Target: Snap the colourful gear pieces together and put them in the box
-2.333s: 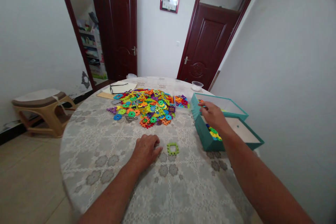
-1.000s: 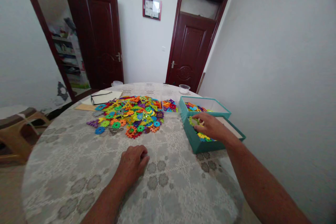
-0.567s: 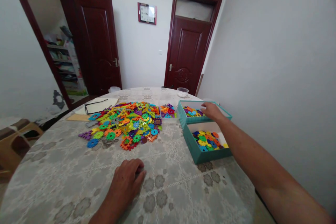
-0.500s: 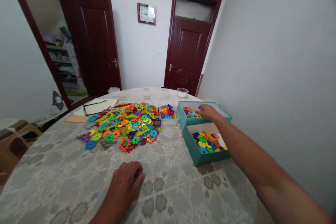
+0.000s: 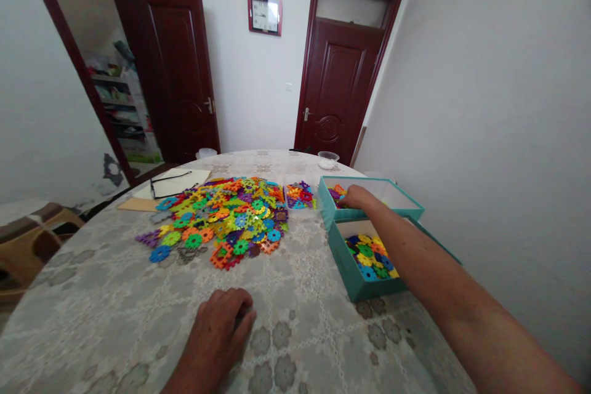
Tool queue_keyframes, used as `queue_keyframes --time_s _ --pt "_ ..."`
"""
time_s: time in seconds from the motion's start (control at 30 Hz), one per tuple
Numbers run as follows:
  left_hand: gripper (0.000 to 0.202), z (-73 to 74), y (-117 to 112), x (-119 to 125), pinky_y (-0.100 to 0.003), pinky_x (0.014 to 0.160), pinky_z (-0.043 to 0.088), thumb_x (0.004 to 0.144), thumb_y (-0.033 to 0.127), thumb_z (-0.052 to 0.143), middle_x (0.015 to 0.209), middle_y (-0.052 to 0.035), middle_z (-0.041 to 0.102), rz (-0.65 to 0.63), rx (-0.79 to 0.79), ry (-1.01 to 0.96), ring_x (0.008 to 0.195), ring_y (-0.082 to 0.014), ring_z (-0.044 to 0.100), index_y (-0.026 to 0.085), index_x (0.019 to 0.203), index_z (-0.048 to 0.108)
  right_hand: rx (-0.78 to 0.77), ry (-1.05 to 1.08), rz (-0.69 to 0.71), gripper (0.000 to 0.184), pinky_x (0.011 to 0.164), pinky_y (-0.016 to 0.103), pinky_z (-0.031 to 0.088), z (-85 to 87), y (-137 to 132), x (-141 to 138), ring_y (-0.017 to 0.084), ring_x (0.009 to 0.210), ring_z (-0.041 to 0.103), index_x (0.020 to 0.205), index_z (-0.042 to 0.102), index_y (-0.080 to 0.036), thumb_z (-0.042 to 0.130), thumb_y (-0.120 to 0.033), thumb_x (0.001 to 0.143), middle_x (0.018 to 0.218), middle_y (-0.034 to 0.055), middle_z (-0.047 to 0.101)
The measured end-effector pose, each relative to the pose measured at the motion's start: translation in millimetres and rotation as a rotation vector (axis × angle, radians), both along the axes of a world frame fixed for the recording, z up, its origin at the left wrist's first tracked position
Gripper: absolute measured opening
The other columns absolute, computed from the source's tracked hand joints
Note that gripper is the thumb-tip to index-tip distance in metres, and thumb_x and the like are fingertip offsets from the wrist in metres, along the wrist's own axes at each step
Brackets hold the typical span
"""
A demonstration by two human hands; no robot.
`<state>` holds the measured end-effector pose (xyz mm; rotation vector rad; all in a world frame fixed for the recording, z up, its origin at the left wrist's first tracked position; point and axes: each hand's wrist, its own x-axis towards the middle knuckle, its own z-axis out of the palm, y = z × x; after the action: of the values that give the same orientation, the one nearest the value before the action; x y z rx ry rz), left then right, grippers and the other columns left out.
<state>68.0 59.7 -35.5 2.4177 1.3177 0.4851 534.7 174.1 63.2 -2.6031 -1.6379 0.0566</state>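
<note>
My right hand [image 5: 357, 197] reaches into the farther teal-edged box part [image 5: 373, 213], its fingers closed and bent down among colorful plastic gear-shaped pieces [image 5: 339, 191]. What they hold, if anything, is hidden. Below my forearm, the nearer teal box [image 5: 344, 268] contains more flower-like discs [image 5: 367, 252] in yellow, blue, green and orange. On the tablecloth at the front lies my left hand [image 5: 220, 323], loosely curled, thumb apart from the fingers, with nothing visible in it. A large heap of interlocking plastic pieces [image 5: 231, 212] spreads beyond it.
A clear tray of small pieces [image 5: 301, 195] sits between the heap and the boxes. Black glasses [image 5: 161, 187] lie on paper [image 5: 201, 175] at the left. A clear bowl [image 5: 328, 160] and a whitish container [image 5: 206, 152] stand at the table's far edge.
My right hand has dipped lower into the farther box part, its fingers more bent. My left hand stays in place. The view has shifted slightly.
</note>
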Motion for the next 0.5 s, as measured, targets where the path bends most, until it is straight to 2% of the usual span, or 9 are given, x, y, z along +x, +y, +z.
queue_keyframes --time_s 0.2,0.33,0.43,0.5 --pt "0.010 0.8 -1 1 -0.037 0.084 0.041 0.091 0.025 0.060 0.093 -0.0063 0.071 -0.007 0.013 0.005 0.093 -0.0255 0.062 0.022 0.094 0.069 -0.057 -0.007 -0.012 0.044 0.075 0.027 0.050 3.0 -4 -2 0.029 0.099 0.073 0.110 0.081 -0.009 0.075 -0.041 0.081 0.108 0.0195 0.079" --pt "0.008 3.6 -2 2 -0.037 0.084 0.040 0.090 0.024 0.060 0.095 -0.0063 0.072 0.008 -0.003 0.025 0.094 -0.0255 0.062 0.022 0.093 0.068 -0.064 0.022 0.002 0.035 0.077 0.026 0.050 8.6 -7 -4 0.027 0.100 0.072 0.106 0.081 -0.010 0.073 -0.035 0.083 0.108 0.0175 0.079" --pt "0.008 2.9 -2 2 -0.037 0.085 0.040 0.090 0.023 0.059 0.094 -0.0061 0.072 0.004 -0.001 0.016 0.094 -0.0250 0.061 0.022 0.093 0.067 -0.057 0.051 -0.013 0.030 0.082 0.028 0.052 15.6 -10 -5 0.027 0.102 0.071 0.102 0.079 -0.008 0.069 -0.034 0.093 0.110 0.0200 0.077" --pt "0.009 1.8 -2 2 -0.037 0.084 0.040 0.091 0.023 0.058 0.094 -0.0062 0.071 -0.002 0.004 0.005 0.094 -0.0248 0.060 0.022 0.093 0.067 -0.056 0.076 -0.031 0.031 0.086 0.033 0.056 23.2 -13 -6 0.026 0.102 0.071 0.109 0.075 -0.009 0.066 -0.036 0.099 0.115 0.0182 0.074"
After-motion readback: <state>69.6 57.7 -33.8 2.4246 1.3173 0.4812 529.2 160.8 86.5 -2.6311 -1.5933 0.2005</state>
